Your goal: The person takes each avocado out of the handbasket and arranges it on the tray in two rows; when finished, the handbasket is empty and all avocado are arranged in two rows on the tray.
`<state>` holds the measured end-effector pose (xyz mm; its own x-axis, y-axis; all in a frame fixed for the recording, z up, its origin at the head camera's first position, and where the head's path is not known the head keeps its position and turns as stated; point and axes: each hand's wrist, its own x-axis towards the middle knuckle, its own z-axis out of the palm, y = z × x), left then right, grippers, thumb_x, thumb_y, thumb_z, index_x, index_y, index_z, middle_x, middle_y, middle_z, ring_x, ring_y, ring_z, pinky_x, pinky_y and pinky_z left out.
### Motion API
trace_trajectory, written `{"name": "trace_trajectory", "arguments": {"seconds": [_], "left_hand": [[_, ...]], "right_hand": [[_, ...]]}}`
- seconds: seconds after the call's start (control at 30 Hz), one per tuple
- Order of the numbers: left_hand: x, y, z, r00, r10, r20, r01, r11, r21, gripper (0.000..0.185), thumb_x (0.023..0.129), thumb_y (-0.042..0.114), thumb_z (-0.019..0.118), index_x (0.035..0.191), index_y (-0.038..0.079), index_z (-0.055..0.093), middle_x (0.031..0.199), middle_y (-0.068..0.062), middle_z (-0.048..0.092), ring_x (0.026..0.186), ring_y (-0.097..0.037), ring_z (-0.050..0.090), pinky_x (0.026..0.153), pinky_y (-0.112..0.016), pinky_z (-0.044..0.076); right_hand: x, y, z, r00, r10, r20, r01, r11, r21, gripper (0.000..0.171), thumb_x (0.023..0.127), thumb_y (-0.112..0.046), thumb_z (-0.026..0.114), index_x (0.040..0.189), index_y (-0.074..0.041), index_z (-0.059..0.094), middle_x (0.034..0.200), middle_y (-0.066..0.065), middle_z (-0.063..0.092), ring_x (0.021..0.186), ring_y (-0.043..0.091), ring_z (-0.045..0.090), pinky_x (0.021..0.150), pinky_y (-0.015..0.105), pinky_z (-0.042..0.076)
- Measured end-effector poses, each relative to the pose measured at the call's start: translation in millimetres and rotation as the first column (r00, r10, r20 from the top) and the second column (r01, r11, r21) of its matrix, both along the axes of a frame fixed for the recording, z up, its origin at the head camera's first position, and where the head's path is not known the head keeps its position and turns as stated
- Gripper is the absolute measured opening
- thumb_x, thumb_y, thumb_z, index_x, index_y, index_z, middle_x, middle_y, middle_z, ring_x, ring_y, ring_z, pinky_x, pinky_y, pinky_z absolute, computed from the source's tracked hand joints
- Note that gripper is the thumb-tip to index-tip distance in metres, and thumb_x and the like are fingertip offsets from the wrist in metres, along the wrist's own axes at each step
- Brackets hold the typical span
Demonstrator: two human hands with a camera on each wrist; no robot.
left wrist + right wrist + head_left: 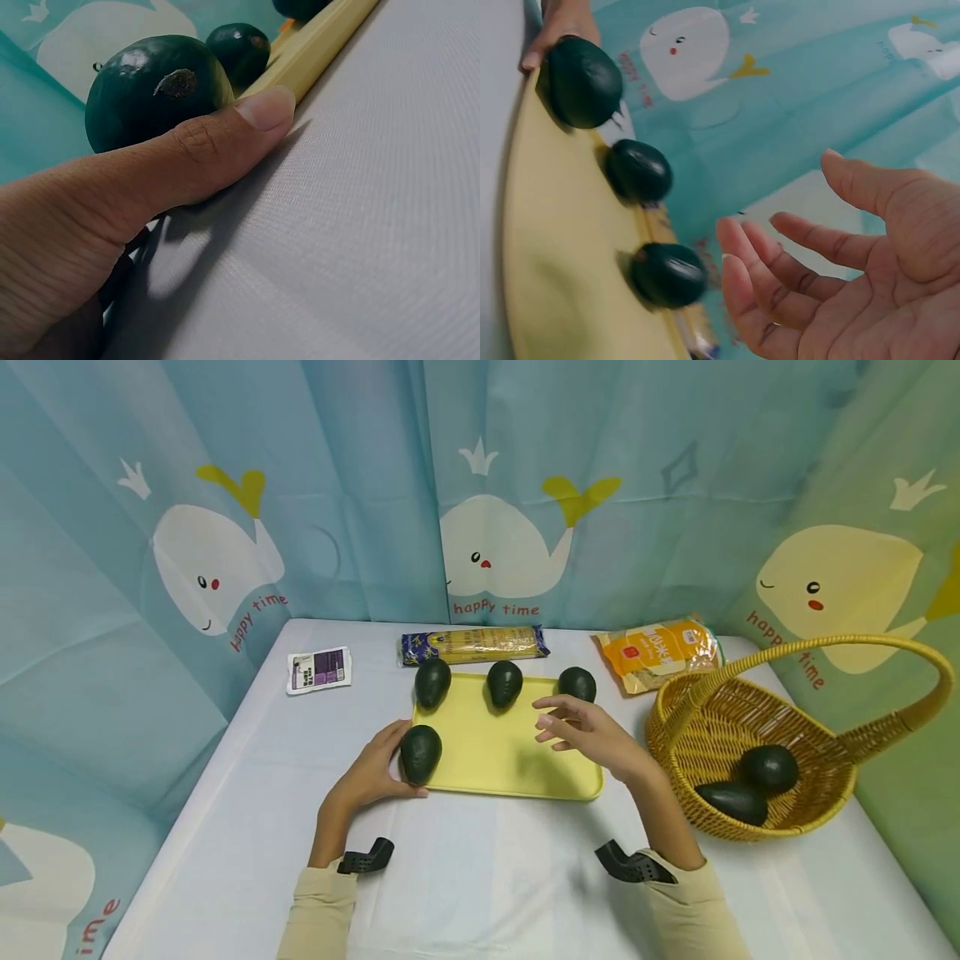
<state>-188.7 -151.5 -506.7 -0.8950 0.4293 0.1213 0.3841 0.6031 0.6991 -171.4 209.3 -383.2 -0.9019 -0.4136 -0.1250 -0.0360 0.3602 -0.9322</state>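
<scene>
Two cream sleeves are lying nearest the camera at the bottom of the head view, each with a black wrist mount. Six avocados are showing in all: four on the tray and two in the basket. The left hand [369, 774] is gripping the near-left avocado [420, 754], fingers and thumb curled round it; in the left wrist view the thumb [225, 142] is pressing along its side. That avocado is sitting on the near-left corner of the yellow tray [510, 752], partly over the rim. The right hand [592, 735] is hovering above the right part of the tray, fingers spread and loosely bent, holding nothing and touching nothing. Three more avocados are standing in a row along the far edge of the tray: a left one [432, 682], a middle one [505, 683] and a right one [577, 683], the last lying just beyond the right hand's fingertips. To the right of the tray, a wicker basket [675, 727] with a tall handle is holding two avocados [769, 768] [731, 802], side by side and touching. Behind the tray, one long noodle packet [474, 645] is lying by the curtain, one orange bag [660, 652] to its right, and one small purple packet [319, 669] well to the left, all on the white table [487, 877].
</scene>
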Motion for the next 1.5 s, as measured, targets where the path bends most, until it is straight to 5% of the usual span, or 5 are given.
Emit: {"name": "trace_trajectory", "arguments": {"seconds": [0.4, 0.77, 1.0, 1.23, 1.5], "left_hand": [[-1.2, 1, -3.2, 1.0, 0.011, -0.008, -0.011, 1.0, -0.014, 0.118, 0.057, 0.043, 0.093, 0.151, 0.003, 0.035, 0.155, -0.019, 0.034, 0.144, -0.039, 0.03, 0.114, -0.059, 0.028], [-0.6, -1, -7.5, 1.0, 0.023, -0.001, -0.023, 1.0, -0.008, 0.121, 0.055, 0.045, 0.094, 0.152, 0.005, 0.034, 0.156, -0.018, 0.033, 0.144, -0.038, 0.031, 0.114, -0.057, 0.029], [-1.2, -1, -7.3, 1.0, 0.017, -0.006, -0.017, 1.0, 0.003, 0.119, 0.055, 0.046, 0.093, 0.151, 0.004, 0.035, 0.155, -0.018, 0.034, 0.144, -0.039, 0.031, 0.114, -0.057, 0.029], [-0.2, -2, -4.5, 1.0, 0.019, 0.003, -0.019, 1.0, 0.004, 0.119, 0.055, 0.044, 0.094, 0.151, 0.006, 0.035, 0.155, -0.018, 0.034, 0.144, -0.038, 0.03, 0.114, -0.058, 0.028], [-2.7, -2, -6.2, 1.0, 0.012, 0.007, -0.012, 1.0, 0.005, 0.119, 0.056, 0.044, 0.094, 0.152, 0.008, 0.034, 0.156, -0.017, 0.033, 0.145, -0.038, 0.029, 0.115, -0.058, 0.027]], "right_hand": [[36.7, 71, 27.3, 0.989, 0.123, -0.081, -0.115, 0.989, 0.093, 0.037, 0.104, -0.015, 0.046, 0.138, 0.0, 0.046, 0.119, 0.016, 0.06, 0.104, 0.015, 0.066, 0.084, 0.03, 0.056], [69.0, 141, 44.0, 0.918, 0.383, -0.099, -0.377, 0.923, 0.077, 0.04, 0.101, 0.009, 0.035, 0.139, 0.003, 0.044, 0.131, 0.005, 0.06, 0.117, 0.011, 0.059, 0.091, 0.021, 0.051], [73.3, 188, 45.9, 0.944, 0.301, -0.133, -0.288, 0.952, 0.105, 0.034, 0.101, 0.012, 0.031, 0.128, 0.008, 0.049, 0.122, 0.008, 0.063, 0.11, 0.013, 0.063, 0.084, 0.026, 0.055], [63.3, 218, 43.5, 0.986, 0.16, -0.054, -0.151, 0.978, 0.144, 0.031, 0.104, 0.004, 0.031, 0.131, 0.005, 0.047, 0.119, 0.002, 0.065, 0.109, 0.012, 0.065, 0.083, 0.028, 0.057], [39.8, 249, 36.4, 0.995, 0.082, 0.06, -0.094, 0.968, 0.231, 0.036, 0.106, -0.004, 0.034, 0.134, -0.023, 0.047, 0.12, -0.013, 0.066, 0.108, 0.002, 0.063, 0.08, 0.026, 0.056]]}}
